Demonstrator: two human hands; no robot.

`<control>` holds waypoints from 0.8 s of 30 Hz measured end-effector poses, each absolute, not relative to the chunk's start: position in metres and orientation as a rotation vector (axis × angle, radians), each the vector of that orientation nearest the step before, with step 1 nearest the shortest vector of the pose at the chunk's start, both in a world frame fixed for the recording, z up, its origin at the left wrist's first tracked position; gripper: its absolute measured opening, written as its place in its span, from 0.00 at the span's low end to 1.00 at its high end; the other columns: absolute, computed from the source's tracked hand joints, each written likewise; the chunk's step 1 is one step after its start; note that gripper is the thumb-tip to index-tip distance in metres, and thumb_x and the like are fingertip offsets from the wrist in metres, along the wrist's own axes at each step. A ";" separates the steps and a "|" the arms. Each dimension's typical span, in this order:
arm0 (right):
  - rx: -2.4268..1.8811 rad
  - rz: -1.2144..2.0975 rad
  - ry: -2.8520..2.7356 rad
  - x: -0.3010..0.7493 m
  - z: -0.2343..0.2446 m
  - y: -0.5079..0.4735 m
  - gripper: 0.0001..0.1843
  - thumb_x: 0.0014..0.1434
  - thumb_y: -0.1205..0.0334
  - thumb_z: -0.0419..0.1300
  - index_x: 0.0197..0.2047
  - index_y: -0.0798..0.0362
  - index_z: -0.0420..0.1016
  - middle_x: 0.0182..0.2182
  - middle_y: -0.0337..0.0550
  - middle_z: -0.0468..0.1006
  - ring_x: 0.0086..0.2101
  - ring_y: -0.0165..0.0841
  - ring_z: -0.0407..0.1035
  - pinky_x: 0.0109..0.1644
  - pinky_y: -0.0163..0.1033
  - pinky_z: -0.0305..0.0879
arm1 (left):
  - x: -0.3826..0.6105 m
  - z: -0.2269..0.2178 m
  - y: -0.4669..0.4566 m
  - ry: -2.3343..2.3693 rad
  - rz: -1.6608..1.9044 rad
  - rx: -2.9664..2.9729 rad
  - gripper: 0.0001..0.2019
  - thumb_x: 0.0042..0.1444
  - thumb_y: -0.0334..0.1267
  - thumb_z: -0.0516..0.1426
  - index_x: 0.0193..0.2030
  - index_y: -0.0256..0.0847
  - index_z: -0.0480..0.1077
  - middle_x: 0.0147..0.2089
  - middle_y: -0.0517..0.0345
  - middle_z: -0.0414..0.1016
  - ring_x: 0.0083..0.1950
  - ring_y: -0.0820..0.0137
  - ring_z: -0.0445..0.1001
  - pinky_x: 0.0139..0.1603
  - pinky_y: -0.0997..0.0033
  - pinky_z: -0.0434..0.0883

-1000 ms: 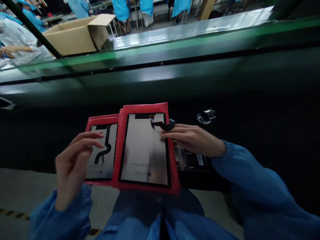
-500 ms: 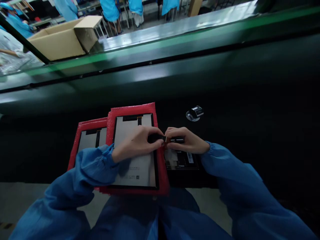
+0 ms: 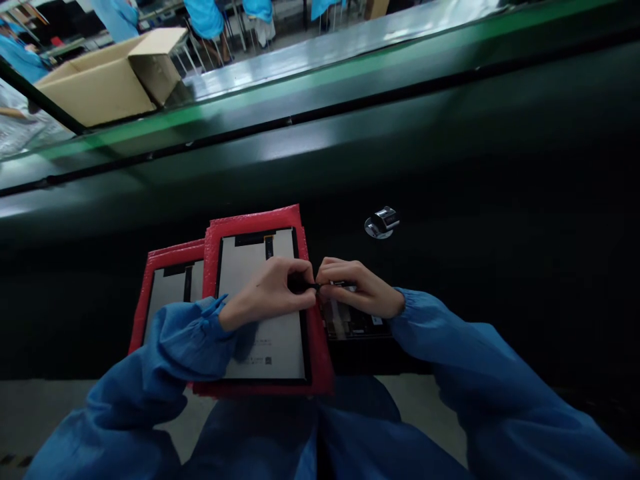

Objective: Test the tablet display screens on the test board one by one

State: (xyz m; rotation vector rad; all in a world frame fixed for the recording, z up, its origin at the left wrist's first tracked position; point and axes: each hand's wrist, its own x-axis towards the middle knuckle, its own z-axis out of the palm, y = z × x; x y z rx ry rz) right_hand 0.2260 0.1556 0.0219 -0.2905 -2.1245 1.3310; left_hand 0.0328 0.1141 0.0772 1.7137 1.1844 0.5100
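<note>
My left hand (image 3: 270, 287) is closed in a pinch, thumb and forefinger around a small dark strip-like part (image 3: 314, 287). Fingertip to fingertip with it, my right hand (image 3: 363, 287) also pinches at this part; its exact kind is hidden by the fingers. Under my left hand lies a tablet display panel (image 3: 265, 347), pale back upward, on a red bubble-wrap pouch (image 3: 320, 363). Below my right hand sits an opened electronic device (image 3: 357, 325) with dark and silvery inner parts, half covered by the hand.
Another display panel (image 3: 167, 293) on red bubble wrap lies to the left. Past my right hand rests a small shiny object on a round clear disc (image 3: 379, 227). A green-edged conveyor (image 3: 320, 133) runs across, with a cardboard box (image 3: 100, 87) and people in blue behind it.
My fingertips have drawn closer together, and the orange-brown bit seen between them before is now hidden. The view has shifted slightly, so most things sit a little further left.
</note>
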 end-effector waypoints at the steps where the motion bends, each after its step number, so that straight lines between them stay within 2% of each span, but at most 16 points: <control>1: -0.292 1.327 -2.123 0.225 0.022 0.155 0.15 0.68 0.60 0.53 0.29 0.56 0.69 0.27 0.41 0.71 0.34 0.31 0.62 0.41 0.37 0.61 | 0.034 0.076 0.114 1.186 0.506 1.722 0.04 0.50 0.31 0.57 0.27 0.38 0.65 0.27 0.65 0.65 0.30 0.74 0.63 0.33 0.72 0.63; 6: -0.269 1.270 -2.130 0.229 0.026 0.157 0.15 0.68 0.61 0.53 0.31 0.55 0.72 0.29 0.43 0.75 0.34 0.31 0.66 0.41 0.37 0.65 | 0.025 0.086 0.102 1.250 0.588 1.755 0.03 0.53 0.32 0.58 0.29 0.39 0.69 0.28 0.63 0.71 0.32 0.72 0.68 0.34 0.72 0.65; 8: -0.335 1.103 -2.140 0.243 0.025 0.165 0.13 0.68 0.60 0.53 0.39 0.55 0.76 0.37 0.45 0.79 0.40 0.33 0.71 0.47 0.39 0.67 | 0.003 0.094 0.087 1.298 0.706 1.711 0.08 0.60 0.38 0.55 0.32 0.40 0.71 0.33 0.59 0.75 0.36 0.69 0.72 0.39 0.70 0.68; 9: -0.441 0.945 -2.153 0.254 0.024 0.171 0.13 0.68 0.59 0.53 0.45 0.54 0.76 0.42 0.47 0.80 0.44 0.34 0.71 0.51 0.42 0.67 | -0.013 0.097 0.078 1.327 0.767 1.658 0.14 0.65 0.41 0.50 0.35 0.40 0.73 0.37 0.57 0.77 0.41 0.66 0.74 0.44 0.67 0.69; 11: -0.769 0.518 -2.173 0.278 0.017 0.185 0.17 0.68 0.58 0.52 0.56 0.53 0.73 0.52 0.49 0.77 0.53 0.39 0.69 0.59 0.47 0.63 | -0.048 0.099 0.060 1.487 0.898 1.607 0.23 0.69 0.45 0.41 0.40 0.42 0.75 0.43 0.54 0.78 0.47 0.63 0.74 0.49 0.64 0.69; 13: -1.109 0.124 -2.186 0.301 0.006 0.198 0.22 0.69 0.56 0.50 0.62 0.55 0.69 0.57 0.49 0.74 0.57 0.42 0.65 0.62 0.51 0.60 | -0.079 0.094 0.044 1.843 0.796 1.527 0.24 0.68 0.49 0.41 0.39 0.42 0.75 0.40 0.53 0.78 0.41 0.64 0.74 0.42 0.66 0.70; 16: -1.317 -0.116 -2.296 0.322 -0.010 0.213 0.25 0.71 0.54 0.46 0.65 0.57 0.66 0.61 0.49 0.71 0.59 0.43 0.64 0.62 0.49 0.60 | -0.106 0.078 0.028 1.975 0.481 1.314 0.25 0.64 0.59 0.44 0.40 0.39 0.72 0.32 0.55 0.73 0.31 0.66 0.72 0.28 0.68 0.68; 20: -1.325 -0.411 -2.255 0.324 -0.019 0.217 0.24 0.71 0.52 0.46 0.60 0.53 0.72 0.63 0.45 0.68 0.57 0.43 0.67 0.58 0.48 0.64 | -0.109 0.060 0.023 1.868 0.460 1.167 0.25 0.62 0.60 0.48 0.44 0.39 0.67 0.34 0.58 0.69 0.28 0.69 0.71 0.24 0.70 0.68; 24: -1.286 -0.456 -2.251 0.321 -0.021 0.214 0.24 0.71 0.52 0.46 0.63 0.52 0.68 0.63 0.45 0.68 0.54 0.44 0.70 0.52 0.48 0.70 | -0.105 0.055 0.026 1.927 0.552 1.105 0.23 0.62 0.58 0.50 0.50 0.39 0.65 0.33 0.62 0.67 0.24 0.74 0.66 0.21 0.73 0.64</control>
